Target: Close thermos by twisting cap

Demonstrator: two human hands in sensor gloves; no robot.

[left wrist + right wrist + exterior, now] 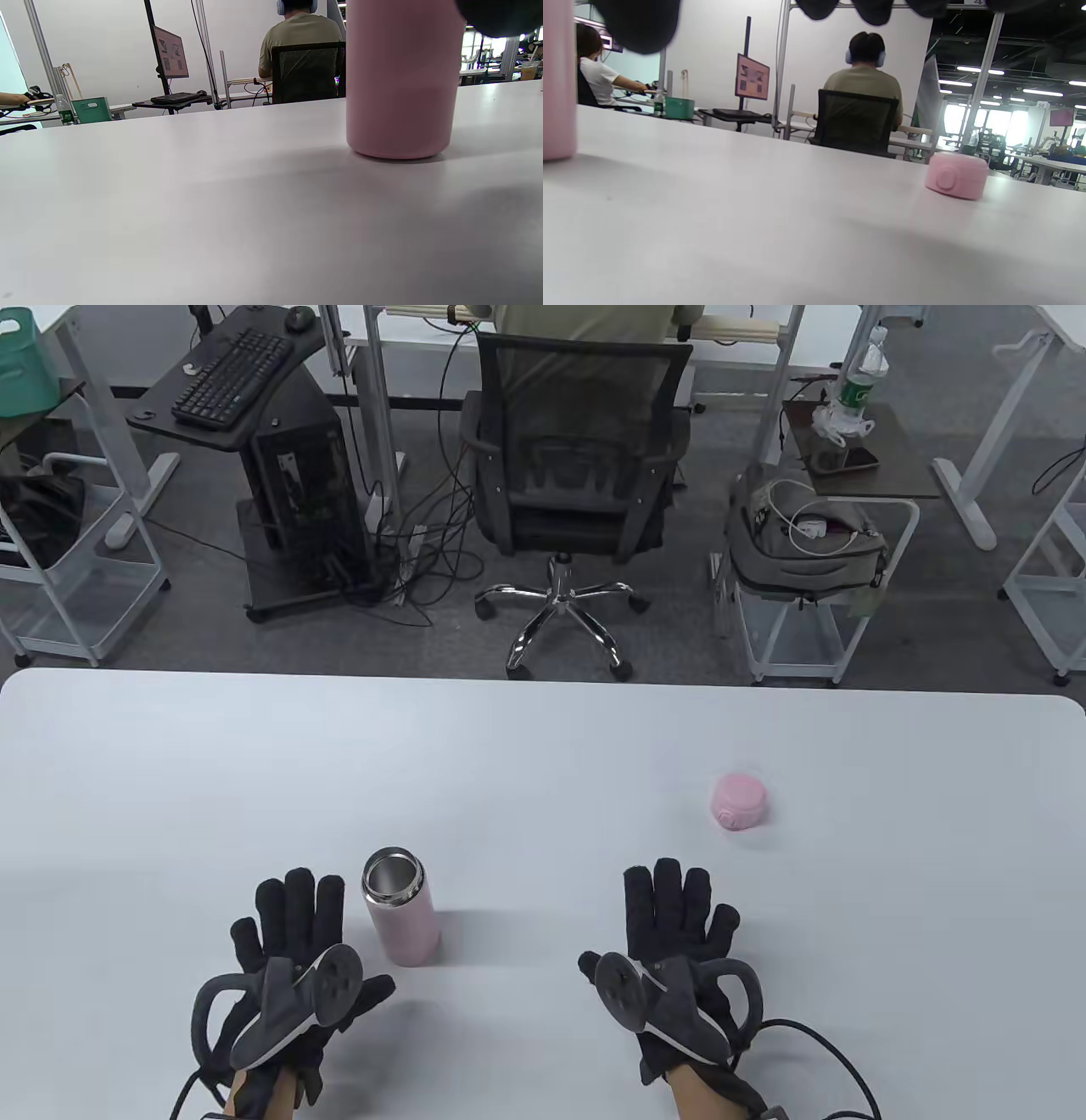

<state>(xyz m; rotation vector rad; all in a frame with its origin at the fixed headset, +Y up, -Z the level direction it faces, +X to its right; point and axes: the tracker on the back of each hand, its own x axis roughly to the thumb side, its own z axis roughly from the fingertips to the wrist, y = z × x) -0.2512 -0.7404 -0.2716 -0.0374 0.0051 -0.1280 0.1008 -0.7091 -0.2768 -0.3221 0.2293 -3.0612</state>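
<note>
A pink thermos stands upright on the white table, its steel mouth open with no cap on it. It also shows in the left wrist view and at the left edge of the right wrist view. The pink cap lies on the table far to the right, apart from the thermos; it also shows in the right wrist view. My left hand rests flat just left of the thermos, fingers spread, holding nothing. My right hand rests flat, fingers spread, below and left of the cap, holding nothing.
Beyond the table's far edge stand an office chair with a seated person, a computer stand with a keyboard, and a cart with a grey bag. Cables trail from my right wrist.
</note>
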